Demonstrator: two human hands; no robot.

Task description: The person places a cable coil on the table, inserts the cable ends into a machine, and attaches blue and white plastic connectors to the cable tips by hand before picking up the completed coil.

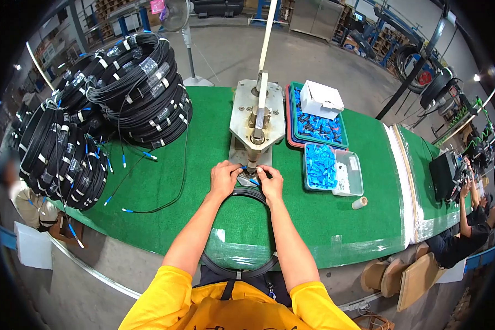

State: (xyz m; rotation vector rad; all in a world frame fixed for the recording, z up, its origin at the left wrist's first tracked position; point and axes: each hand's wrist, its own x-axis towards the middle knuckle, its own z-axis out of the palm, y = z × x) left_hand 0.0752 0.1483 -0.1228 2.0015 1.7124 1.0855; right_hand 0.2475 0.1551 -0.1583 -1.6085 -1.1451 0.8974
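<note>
I'm bending both hands in toward the foot of the metal lever press (257, 113), which is standing at twelve o'clock from me. My left hand (224, 180) is closing its fingertips on a small blue connector (243, 168) beside the press's lower tip. My right hand (271, 183) is curling its thumb and fingers in on the opposite side, but I can't tell whether it is gripping anything. A second blue piece (253, 181) is lying between my hands. The coil of black cable (248, 192) is resting at six o'clock from them, its lower edge hanging near my waist.

Tied black coils (148, 82) are piling up at ten o'clock on the green mat (203, 115). At half past one, a green tray (344, 144) is holding blue parts and a white box (322, 99); at three, a clear tub (320, 166) is holding more. Between three and four, a white roll (359, 203) is standing, and farther out a seated co-worker (461, 242) is reaching forward.
</note>
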